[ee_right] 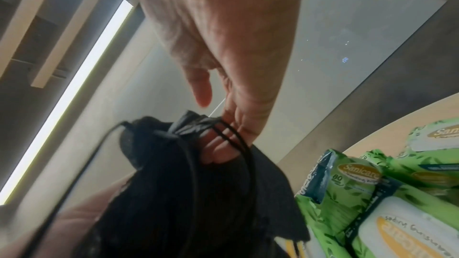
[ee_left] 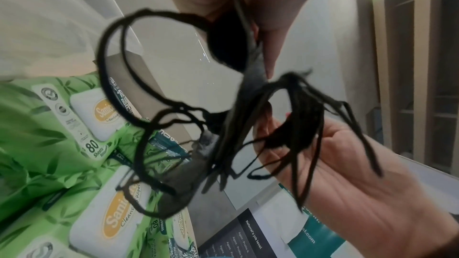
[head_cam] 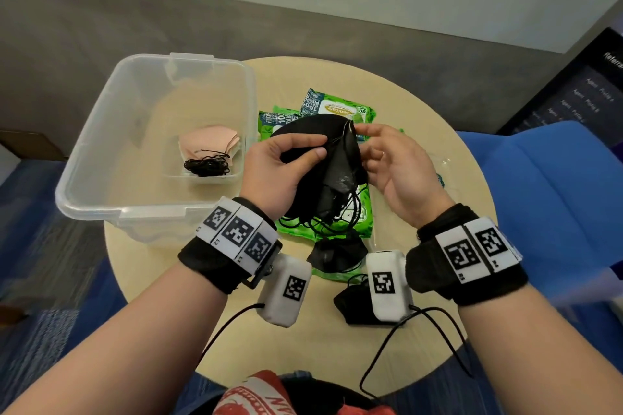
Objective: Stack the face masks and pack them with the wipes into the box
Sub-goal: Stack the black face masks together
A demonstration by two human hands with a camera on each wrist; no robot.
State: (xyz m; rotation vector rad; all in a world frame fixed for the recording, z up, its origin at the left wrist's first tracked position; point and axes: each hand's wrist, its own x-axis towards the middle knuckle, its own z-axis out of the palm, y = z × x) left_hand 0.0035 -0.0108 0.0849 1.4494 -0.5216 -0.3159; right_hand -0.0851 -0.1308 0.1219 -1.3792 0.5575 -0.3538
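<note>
Head view: left hand [head_cam: 283,162] grips a bunch of black masks [head_cam: 332,162] held above the green wipes packs [head_cam: 337,108] on the round tabletop [head_cam: 421,131]; right hand [head_cam: 394,165] pinches the bunch's top edge, other fingers loosely spread. Clear box [head_cam: 101,131] sits left, peach masks [head_cam: 210,143] and black loops already inside; two more black masks [head_cam: 337,254] lie near the wrists. Left wrist view: ear loops [ee_left: 129,85] dangle tangled, thin cloth edges pressed between fingers [ee_left: 270,32]. Right wrist view: fingers [ee_right: 238,121] hook through loops at the mask fold. Judgement: masks are light, floppy, slip apart easily, loops snag; best held flat across the folded body, not by the loops. Wipes packs look soft, heavier, graspable by the sides.
</note>
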